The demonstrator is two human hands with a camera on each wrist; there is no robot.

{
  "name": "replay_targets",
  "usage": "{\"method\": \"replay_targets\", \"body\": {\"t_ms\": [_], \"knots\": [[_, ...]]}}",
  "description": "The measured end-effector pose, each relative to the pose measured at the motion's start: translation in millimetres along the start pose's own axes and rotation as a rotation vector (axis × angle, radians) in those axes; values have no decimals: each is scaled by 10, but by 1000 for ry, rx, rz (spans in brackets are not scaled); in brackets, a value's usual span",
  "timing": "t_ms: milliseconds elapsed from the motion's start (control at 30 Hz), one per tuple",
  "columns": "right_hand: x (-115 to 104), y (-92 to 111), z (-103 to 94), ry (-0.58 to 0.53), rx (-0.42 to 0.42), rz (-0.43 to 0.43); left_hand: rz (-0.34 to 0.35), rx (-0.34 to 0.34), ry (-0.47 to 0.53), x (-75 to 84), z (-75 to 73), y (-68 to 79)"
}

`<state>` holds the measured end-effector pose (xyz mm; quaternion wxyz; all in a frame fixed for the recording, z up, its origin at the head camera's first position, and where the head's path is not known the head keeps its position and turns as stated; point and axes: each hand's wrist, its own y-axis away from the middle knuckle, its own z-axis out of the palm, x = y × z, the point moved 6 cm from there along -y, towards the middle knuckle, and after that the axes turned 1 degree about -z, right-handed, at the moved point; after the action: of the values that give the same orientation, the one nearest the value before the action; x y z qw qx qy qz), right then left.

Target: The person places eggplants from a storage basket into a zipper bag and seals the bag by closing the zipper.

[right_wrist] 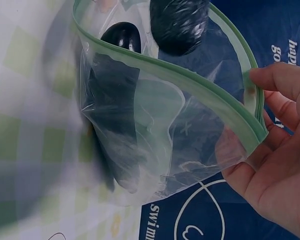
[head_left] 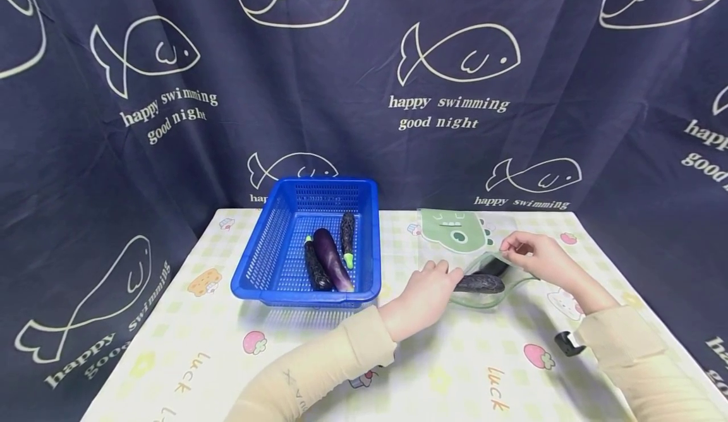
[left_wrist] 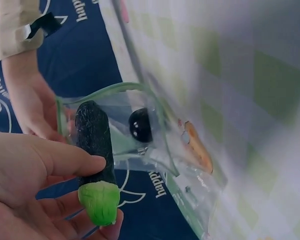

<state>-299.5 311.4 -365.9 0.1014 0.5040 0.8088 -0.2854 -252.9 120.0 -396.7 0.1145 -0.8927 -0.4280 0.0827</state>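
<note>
A dark, bumpy cucumber (left_wrist: 94,135) with a bright green end is pinched between the thumb and fingers of my left hand (head_left: 423,299). Its dark end reaches into the mouth of a clear zip bag (right_wrist: 190,75) with a green rim and a green cartoon print. My right hand (head_left: 540,261) grips the bag's rim at one corner, and the mouth gapes. Inside the bag lies a long, glossy dark vegetable (left_wrist: 140,125), partly hidden by the print and the plastic.
Left of my hands stands a blue plastic basket (head_left: 307,295). In it lie a purple eggplant (head_left: 330,258) and two dark bumpy cucumbers, one on the right (head_left: 347,235) and one on the left (head_left: 316,267). A dark printed curtain (head_left: 341,93) hangs behind the checked tablecloth (head_left: 227,346).
</note>
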Motion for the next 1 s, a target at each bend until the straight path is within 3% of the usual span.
{"method": "replay_targets", "body": {"t_ms": [200, 1000], "knots": [[-20, -8, -4, -3, 0, -1, 23, 22, -54, 81, 81, -9], [-21, -41, 18, 27, 30, -2, 6, -19, -38, 229, 280, -90]]}}
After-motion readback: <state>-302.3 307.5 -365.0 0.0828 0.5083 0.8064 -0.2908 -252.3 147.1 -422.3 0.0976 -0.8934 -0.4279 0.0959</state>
